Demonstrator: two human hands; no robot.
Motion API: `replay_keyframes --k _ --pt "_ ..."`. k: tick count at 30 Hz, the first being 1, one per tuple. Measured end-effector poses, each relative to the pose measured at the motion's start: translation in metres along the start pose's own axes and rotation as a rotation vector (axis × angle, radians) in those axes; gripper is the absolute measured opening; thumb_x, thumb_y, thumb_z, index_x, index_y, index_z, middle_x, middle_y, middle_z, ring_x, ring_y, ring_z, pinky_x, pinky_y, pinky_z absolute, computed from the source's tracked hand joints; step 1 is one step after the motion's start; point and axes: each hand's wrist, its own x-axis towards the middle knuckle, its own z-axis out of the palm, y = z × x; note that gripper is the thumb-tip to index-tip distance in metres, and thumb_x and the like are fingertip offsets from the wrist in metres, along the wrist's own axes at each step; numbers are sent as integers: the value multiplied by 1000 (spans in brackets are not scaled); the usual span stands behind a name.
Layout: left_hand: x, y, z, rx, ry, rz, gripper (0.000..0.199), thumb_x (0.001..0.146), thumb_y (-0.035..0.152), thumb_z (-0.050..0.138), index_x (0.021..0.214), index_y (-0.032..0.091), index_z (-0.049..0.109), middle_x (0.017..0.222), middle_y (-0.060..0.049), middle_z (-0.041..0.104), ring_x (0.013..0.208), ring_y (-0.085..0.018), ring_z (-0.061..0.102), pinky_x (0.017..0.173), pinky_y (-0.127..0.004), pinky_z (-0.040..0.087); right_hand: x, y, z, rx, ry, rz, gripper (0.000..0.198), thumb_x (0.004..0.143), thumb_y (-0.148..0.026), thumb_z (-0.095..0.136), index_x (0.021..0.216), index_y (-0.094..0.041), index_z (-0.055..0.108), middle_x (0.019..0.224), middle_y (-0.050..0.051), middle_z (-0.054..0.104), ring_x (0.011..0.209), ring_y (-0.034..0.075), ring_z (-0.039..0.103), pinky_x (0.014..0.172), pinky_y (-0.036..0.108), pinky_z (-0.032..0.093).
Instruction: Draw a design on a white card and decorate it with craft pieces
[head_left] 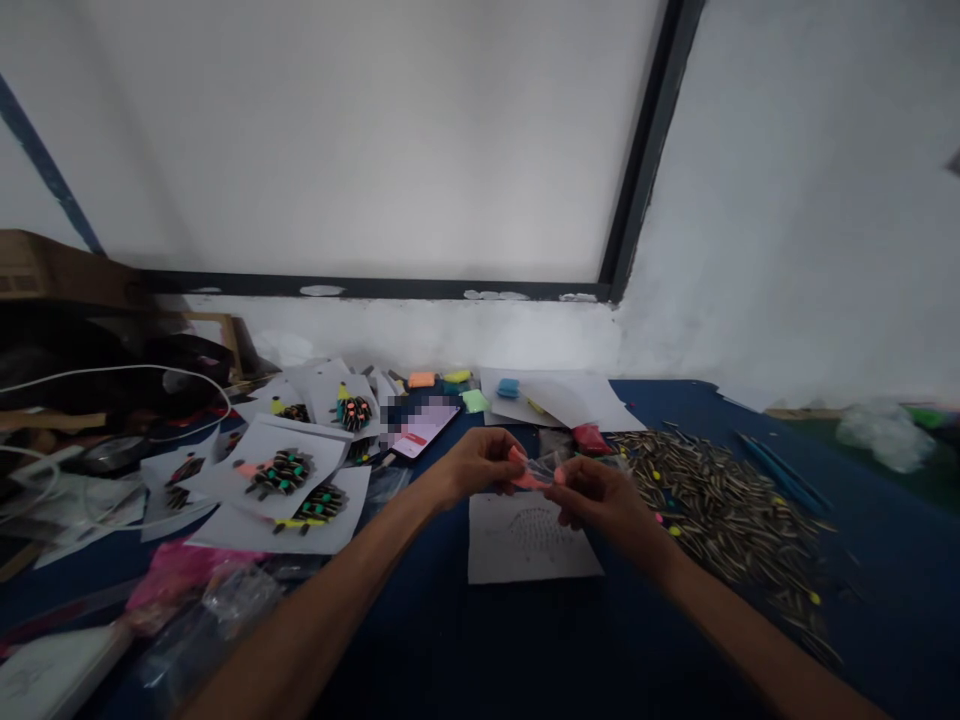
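At the center of the frame is a small clear bag [543,467], with pink material [529,482] in or against it; I cannot tell which. The left hand [484,465] has its fingers closed on one end; the right hand [598,492] pinches the other, fingertips nearly together. Below, a white sheet [499,558] lies on the blue desk [420,625].

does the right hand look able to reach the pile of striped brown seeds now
Probably yes: the pile of striped brown seeds lies mostly uncovered beside the right hand, though that hand would likely release the clear plastic first.
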Motion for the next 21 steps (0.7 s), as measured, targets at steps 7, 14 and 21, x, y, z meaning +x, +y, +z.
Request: replay_keyframes --k 7,14,21 --pt "1 -5 0 -37 25 15 28 66 27 74 83 11 58 69 -1 62 53 -8 56 51 -19 42 0 -6 -3 122 -20 92 21 70 -36 60 80 -18 65 80 2 68 58 12 62 54 24 47" --pt "1 -6 5 -47 -9 -38 33 68 29 75 89 11 58 67 -3 62 50 -11 59 48 -22 45 1 -8 -8 38 -121 109 39 69 -51 70 88 -17 71 65 0 65 58 11 59 58 25 46" --pt "-1 -3 15 -122 18 -55 33 67 27 76 89 9 58 67 -3 62 54 -15 64 56 -30 53 0 -3 -4 -31 -187 3 29 71 -45 72 77 -17 73 64 -1 63 58 10 57 58 24 47"
